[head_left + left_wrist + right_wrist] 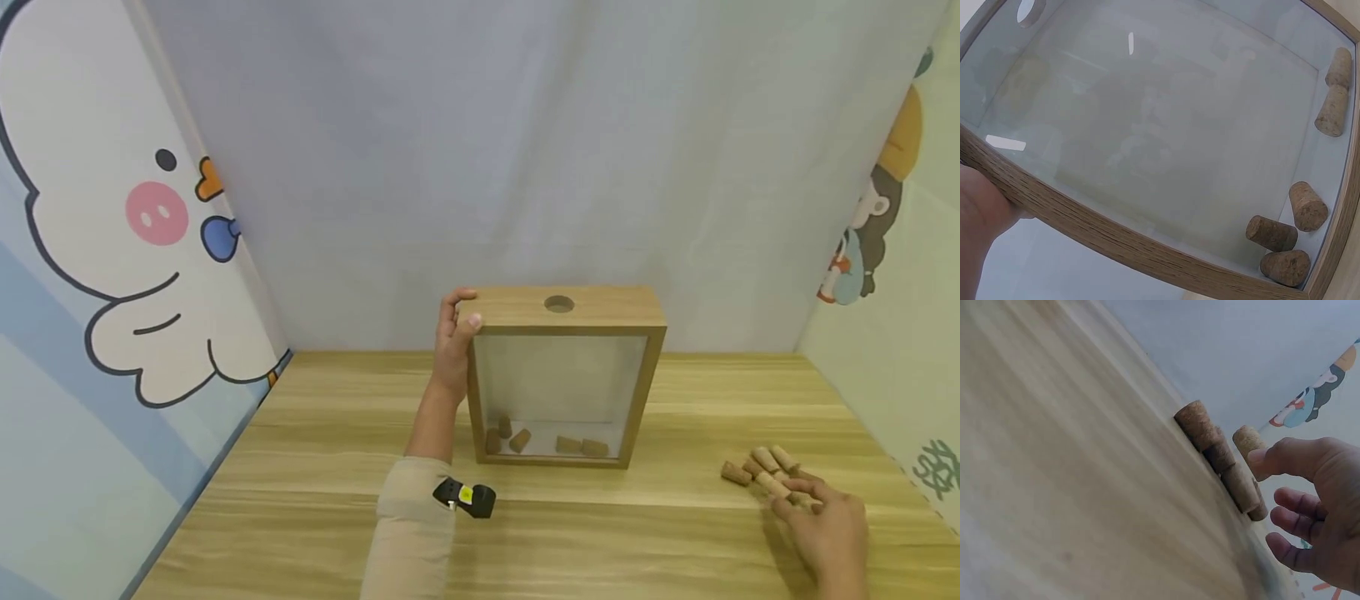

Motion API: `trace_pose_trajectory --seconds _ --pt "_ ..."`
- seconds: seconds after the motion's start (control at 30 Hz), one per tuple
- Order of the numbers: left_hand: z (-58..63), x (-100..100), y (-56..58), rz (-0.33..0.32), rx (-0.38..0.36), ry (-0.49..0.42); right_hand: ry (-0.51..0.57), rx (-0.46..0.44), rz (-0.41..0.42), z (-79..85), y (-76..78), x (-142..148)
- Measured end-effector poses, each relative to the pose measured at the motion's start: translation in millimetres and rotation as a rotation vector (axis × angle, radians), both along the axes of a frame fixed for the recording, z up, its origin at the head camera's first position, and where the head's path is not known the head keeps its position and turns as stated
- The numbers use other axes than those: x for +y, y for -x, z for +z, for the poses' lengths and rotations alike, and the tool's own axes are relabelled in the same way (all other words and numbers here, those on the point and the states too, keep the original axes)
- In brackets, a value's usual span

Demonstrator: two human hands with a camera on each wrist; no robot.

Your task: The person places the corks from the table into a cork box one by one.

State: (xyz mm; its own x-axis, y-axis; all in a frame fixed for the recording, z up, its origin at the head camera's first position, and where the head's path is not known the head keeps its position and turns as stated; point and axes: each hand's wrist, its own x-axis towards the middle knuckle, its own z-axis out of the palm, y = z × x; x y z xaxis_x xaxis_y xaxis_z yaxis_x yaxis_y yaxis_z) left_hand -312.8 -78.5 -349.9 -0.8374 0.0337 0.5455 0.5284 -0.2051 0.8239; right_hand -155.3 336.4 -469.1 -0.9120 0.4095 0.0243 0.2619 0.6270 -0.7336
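The left hand [453, 340] grips a clear-fronted brown wooden box [607, 305] at its ten-o'clock corner. Only right wrist shows me the right hand's [1340, 515] half-bent lower fingers [1295, 524] (tan tapered cork [1245, 439] pinched? can't tell).

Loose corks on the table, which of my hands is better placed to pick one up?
Your right hand, I'd say: it is right at the loose corks, while your left hand grips the top corner of the wooden box, well away from them.
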Motion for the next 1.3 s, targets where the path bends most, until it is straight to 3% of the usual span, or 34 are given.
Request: trace_pose_trajectory --seconds 0.2,0.53,0.77,0.9,1.03,1.17,1.3 --pt "-0.6 -1.5 0.2 -0.001 0.006 0.007 0.015 0.022 0.028 12.5 4.0 -13.4" --pt "0.7 -1.8 -3.6 -0.011 0.009 -0.029 0.140 0.246 0.203 27.1 24.9 -57.4" --pt "3.0 -0.8 -4.0 -0.033 -0.009 -0.044 0.255 0.341 0.185 48.1 36.2 -90.5" --pt "4.3 1.4 -2.6 -0.040 -0.021 -0.046 0.520 0.437 0.149 71.9 42.7 -102.3" --pt "2.8 3.7 -1.9 -0.030 -0.019 -0.041 0.828 0.618 0.122 99.2 46.7 -111.1" --pt "1.2 6.0 -1.7 -0.022 -0.024 -0.033 0.982 0.747 0.097 125.9 47.9 -118.0" --pt "0.9 7.3 -1.1 -0.015 -0.025 -0.027 1.094 0.861 0.124 150.6 51.7 -125.8"
